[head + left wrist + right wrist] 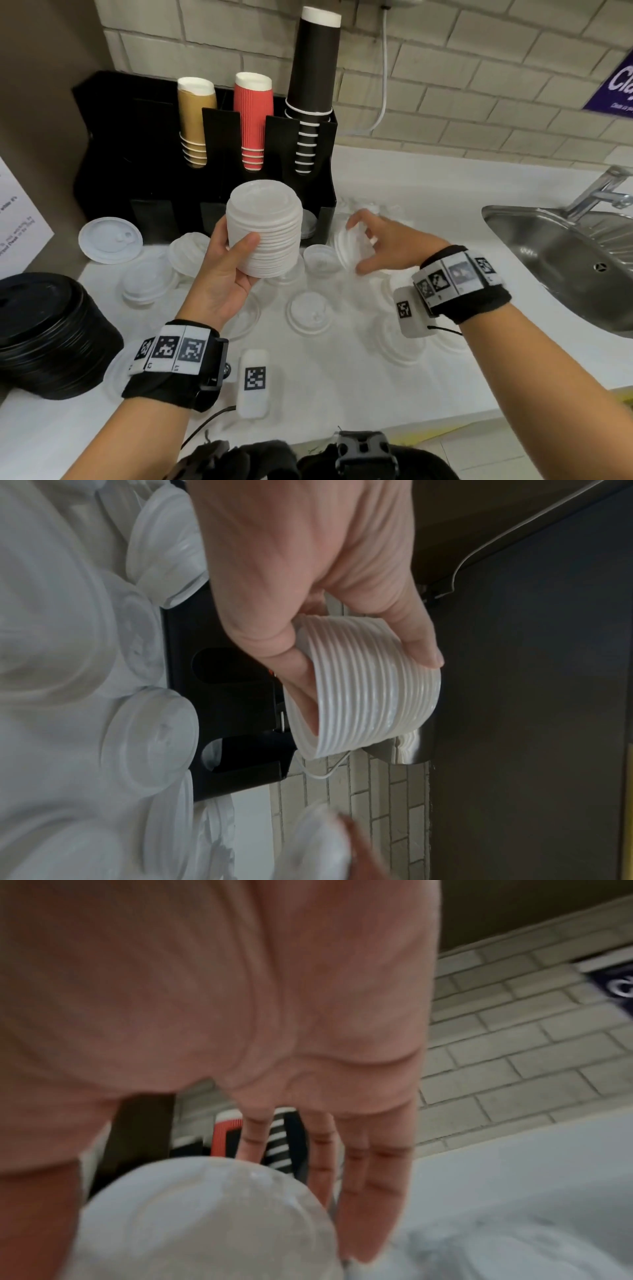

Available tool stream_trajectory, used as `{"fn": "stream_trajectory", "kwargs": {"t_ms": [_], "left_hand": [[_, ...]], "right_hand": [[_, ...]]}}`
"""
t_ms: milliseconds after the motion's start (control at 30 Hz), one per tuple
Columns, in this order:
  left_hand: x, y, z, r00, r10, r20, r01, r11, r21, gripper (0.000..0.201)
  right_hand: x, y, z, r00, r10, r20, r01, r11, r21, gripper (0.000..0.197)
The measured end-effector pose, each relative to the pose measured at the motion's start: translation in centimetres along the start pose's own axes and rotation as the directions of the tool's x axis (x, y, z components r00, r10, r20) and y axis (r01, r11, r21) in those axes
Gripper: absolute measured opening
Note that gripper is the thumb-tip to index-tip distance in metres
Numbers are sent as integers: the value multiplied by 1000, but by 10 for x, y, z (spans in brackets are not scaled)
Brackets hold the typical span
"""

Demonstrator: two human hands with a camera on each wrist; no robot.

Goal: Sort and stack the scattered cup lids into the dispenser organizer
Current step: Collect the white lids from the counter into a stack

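Observation:
My left hand [236, 240] grips a tall stack of white lids [265, 229] in front of the black organizer [113, 144]; thumb on the near side, fingers behind. The left wrist view shows the same stack [377, 710] in that hand [365, 669]. To its right, my right hand [359, 243] holds a translucent white lid [342, 246] tilted on edge between thumb and spread fingers. The right wrist view shows this lid [205, 1231], blurred, under the hand [195, 1177]. Several loose lids [310, 313] lie scattered on the white counter.
Brown [195, 120], red [253, 116] and black cups [313, 85] stand stacked in the organizer's upper slots. A pile of black lids [44, 335] sits at the near left. A steel sink [565, 257] with a tap [599, 192] is at the right.

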State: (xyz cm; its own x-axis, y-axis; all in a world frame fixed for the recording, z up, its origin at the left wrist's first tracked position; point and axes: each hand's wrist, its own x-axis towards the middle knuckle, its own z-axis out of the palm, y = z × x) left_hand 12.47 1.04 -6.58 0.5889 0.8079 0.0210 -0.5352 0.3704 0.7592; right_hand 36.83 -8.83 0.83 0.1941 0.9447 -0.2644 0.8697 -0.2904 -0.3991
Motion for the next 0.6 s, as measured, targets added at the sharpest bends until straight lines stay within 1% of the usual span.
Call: {"fn": "stream_trajectory", "kwargs": {"t_ms": [33,100,133,167,233,300,400,500,600], "left_hand": [[0,-1,1,1000,-9,2,9,1000,3,103],[-1,-3,6,1000,-21,9,21,1000,10,106],[-1,-4,8,1000,-25,11,25,1000,12,108],[-2,-5,11,999,-29,13,29,999,18,108],[-2,-6,15,999,-33,19,32,999,42,111],[-3,-6,18,999,-36,30,34,998,61,112],[-3,-6,18,998,-43,52,39,996,75,105],[-3,-5,15,996,-59,67,52,994,98,95],[-4,-5,13,993,-77,85,67,991,119,98]], "right_hand": [[-4,-7,-5,995,-68,-68,77,986,146,68],[-12,-25,-11,964,-170,-205,238,895,377,65],[-16,-35,-13,941,-212,-264,311,846,432,64],[-18,-44,-14,915,-254,-313,378,812,445,63],[-20,-60,-15,867,-336,-369,471,794,384,61],[-19,-69,-15,850,-380,-365,490,825,281,62],[-15,-74,-16,869,-374,-325,446,876,183,63],[-11,-76,-17,876,-372,-308,429,893,140,60],[-7,-79,-17,872,-394,-290,442,889,122,56]]}}
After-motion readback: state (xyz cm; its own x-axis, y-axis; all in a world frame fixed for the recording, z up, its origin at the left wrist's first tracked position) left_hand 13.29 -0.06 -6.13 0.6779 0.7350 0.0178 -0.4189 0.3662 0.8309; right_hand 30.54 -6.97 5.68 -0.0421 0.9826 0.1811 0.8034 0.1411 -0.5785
